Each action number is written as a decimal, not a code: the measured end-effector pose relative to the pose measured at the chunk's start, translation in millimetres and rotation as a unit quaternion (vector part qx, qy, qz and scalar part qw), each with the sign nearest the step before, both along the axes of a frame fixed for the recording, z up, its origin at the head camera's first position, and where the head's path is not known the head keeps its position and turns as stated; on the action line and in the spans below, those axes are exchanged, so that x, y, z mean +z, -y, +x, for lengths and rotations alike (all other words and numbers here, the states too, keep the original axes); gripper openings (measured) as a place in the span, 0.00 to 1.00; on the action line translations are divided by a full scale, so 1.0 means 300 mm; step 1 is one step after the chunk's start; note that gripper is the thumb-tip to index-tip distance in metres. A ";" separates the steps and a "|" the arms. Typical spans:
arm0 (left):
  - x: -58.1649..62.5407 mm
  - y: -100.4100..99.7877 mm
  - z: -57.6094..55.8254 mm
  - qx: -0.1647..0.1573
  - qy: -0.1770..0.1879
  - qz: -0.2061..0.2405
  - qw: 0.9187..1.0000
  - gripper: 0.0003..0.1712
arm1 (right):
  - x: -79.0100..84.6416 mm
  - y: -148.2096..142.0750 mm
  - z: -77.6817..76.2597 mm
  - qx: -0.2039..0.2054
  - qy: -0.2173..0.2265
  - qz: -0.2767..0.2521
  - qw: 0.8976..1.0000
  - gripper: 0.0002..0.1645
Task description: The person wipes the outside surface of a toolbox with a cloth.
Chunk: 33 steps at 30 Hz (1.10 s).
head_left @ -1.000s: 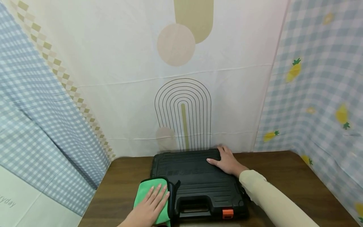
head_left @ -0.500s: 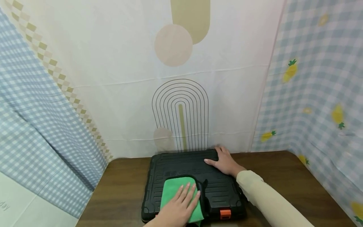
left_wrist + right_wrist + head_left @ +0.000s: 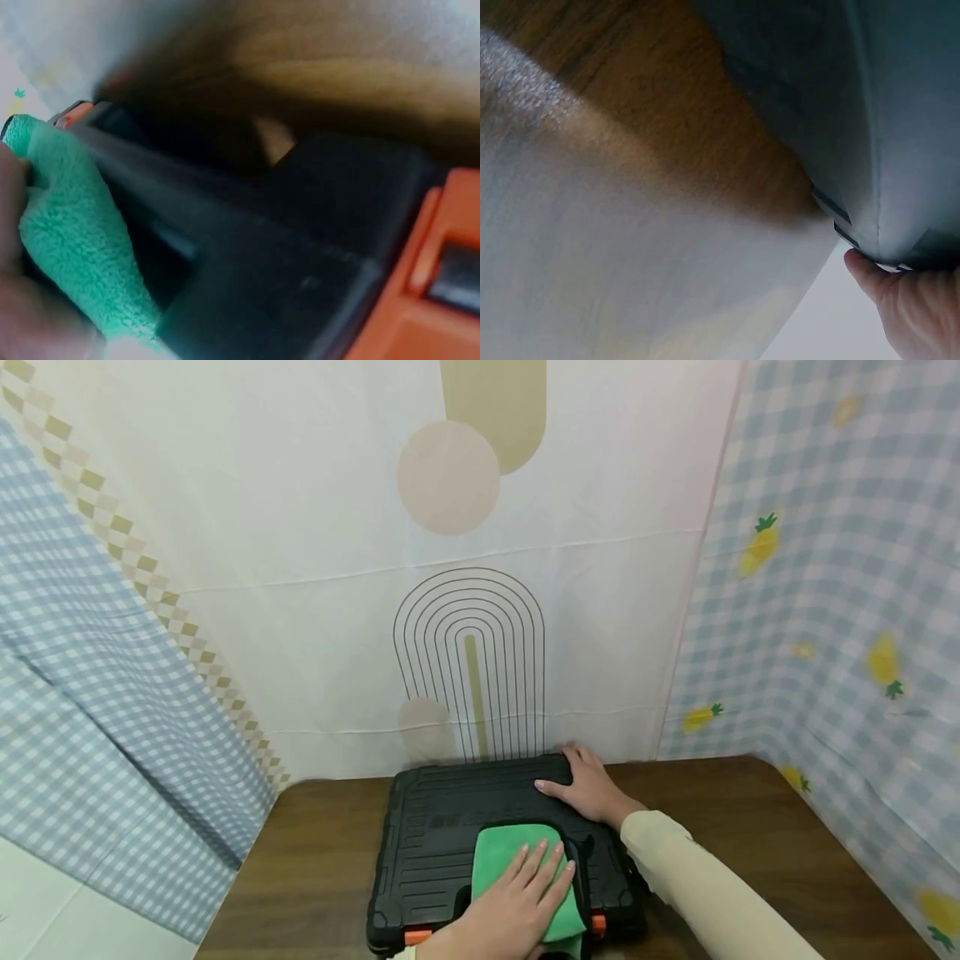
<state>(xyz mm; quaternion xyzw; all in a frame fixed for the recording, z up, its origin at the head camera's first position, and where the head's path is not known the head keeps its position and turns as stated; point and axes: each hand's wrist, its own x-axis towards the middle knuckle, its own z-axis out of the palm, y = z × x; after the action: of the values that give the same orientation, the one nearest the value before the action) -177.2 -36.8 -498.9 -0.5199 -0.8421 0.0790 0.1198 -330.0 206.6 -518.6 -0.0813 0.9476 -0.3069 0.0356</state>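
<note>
A black plastic tool case (image 3: 442, 835) with orange latches lies on the table in the head view. My left hand (image 3: 513, 902) rests with straight, slightly spread fingers on a green cloth (image 3: 517, 843) with dark edging, pressing it onto the front right part of the lid. In the left wrist view the fluffy cloth (image 3: 82, 232) drapes down beside the case's handle (image 3: 172, 180); an orange latch (image 3: 420, 300) shows close up. My right hand (image 3: 592, 789) grips the case's far right corner, thumb on the lid and fingers over the edge.
The brown wooden table (image 3: 300, 852) extends to both sides of the case. A pale printed cloth (image 3: 600, 635) hangs right behind it. Blue checked cloths hang at left (image 3: 135, 668) and right (image 3: 825, 568), the right one with pineapple prints.
My left hand has slid the green cloth rightward across the case, from its front left part to its front right. The right hand keeps its hold on the far corner.
</note>
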 end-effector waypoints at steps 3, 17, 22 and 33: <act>0.026 -0.011 -0.014 0.013 0.055 -0.005 0.998 0.56 | 0.004 -0.006 -0.003 0.000 -0.004 0.004 1.000 0.67; 0.112 -0.072 -0.198 0.117 0.285 -0.017 0.951 0.46 | 0.000 -0.029 -0.012 0.024 -0.013 0.009 1.000 0.40; 0.124 -0.090 -0.289 0.142 0.269 -0.040 0.952 0.45 | -0.002 -0.028 -0.007 0.034 -0.016 -0.009 0.999 0.39; 0.148 -0.108 -0.459 0.160 0.279 -0.033 0.946 0.42 | 0.004 -0.022 -0.010 0.040 -0.016 -0.001 0.999 0.36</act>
<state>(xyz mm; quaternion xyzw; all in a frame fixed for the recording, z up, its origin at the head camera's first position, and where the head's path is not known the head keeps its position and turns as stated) -314.9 -4.4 -454.6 -0.3836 -0.9108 -0.0231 -0.1511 -333.0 213.1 -517.4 -0.1241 0.9436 -0.3051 0.0326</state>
